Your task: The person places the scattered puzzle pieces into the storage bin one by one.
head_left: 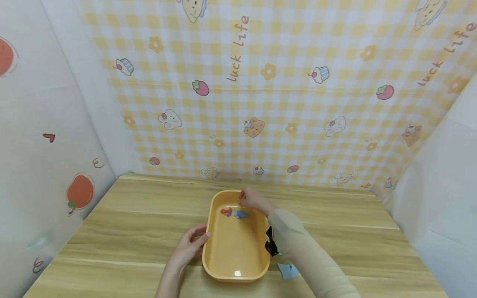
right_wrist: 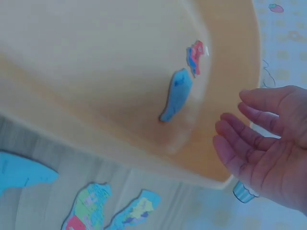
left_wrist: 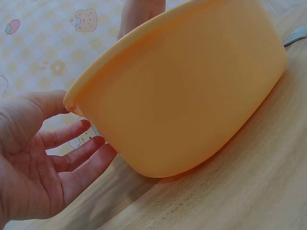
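Observation:
My left hand (head_left: 190, 246) holds the near-left side of a yellow plastic basin (head_left: 235, 248). In the left wrist view its thumb is at the rim and its fingertips lie on the outer wall. Over the far right end of the basin is my right hand (right_wrist: 268, 143), fingers loosely bent with nothing in them. Below it, on the basin floor, lie a blue flat piece (right_wrist: 177, 93) and a smaller red and blue flat piece (right_wrist: 195, 57), side by side near the far wall.
Outside the basin's right side, a light blue flat piece (right_wrist: 24, 170) and two multicoloured flat pieces (right_wrist: 88, 206) lie on the wood-grain table (head_left: 123, 236). A black object (head_left: 271, 242) shows beside the right sleeve. A patterned cloth (head_left: 279, 103) hangs behind the table.

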Tool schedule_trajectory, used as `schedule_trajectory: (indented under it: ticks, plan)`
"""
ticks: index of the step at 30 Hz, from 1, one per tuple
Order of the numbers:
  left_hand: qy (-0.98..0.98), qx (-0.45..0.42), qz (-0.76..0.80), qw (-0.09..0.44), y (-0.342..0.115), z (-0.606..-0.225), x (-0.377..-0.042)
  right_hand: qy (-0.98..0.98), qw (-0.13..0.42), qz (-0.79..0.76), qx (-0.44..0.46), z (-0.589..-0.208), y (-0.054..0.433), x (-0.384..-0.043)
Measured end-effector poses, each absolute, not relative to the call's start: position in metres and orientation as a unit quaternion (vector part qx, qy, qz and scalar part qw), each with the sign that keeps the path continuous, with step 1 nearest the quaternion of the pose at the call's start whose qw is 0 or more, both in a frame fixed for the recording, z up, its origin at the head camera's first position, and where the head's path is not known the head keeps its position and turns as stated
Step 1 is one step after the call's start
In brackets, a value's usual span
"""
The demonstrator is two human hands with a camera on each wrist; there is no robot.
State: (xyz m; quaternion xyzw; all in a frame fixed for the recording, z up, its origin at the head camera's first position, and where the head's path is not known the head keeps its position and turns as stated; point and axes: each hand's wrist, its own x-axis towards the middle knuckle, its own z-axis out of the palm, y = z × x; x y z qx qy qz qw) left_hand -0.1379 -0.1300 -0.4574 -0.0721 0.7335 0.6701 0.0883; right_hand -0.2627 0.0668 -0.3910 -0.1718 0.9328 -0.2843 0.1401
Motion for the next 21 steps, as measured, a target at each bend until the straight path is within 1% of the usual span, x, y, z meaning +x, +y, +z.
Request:
schedule_trajectory:
  ticks: [3,11,15,21]
  plan:
    - [0.731,-0.072,0.673,0.084,-0.130,-0.459,-0.138,0.927,0.133,-0.307,-0.169,-0.386,0.070,-0.265]
    - [0.733,-0.079,0.671,0.078,-0.129,-0.460,-0.138,0.926,0.068,-0.338,-0.151,-0.380,0.090,-0.270]
    - [0.734,-0.080,0.669,0.080,-0.129,-0.457,-0.137,0.927,0.060,-0.345,-0.134,-0.383,0.107,-0.272]
    - [0.737,-0.072,0.668,0.081,-0.130,-0.458,-0.138,0.932,0.066,-0.339,-0.110,-0.396,0.132,-0.279]
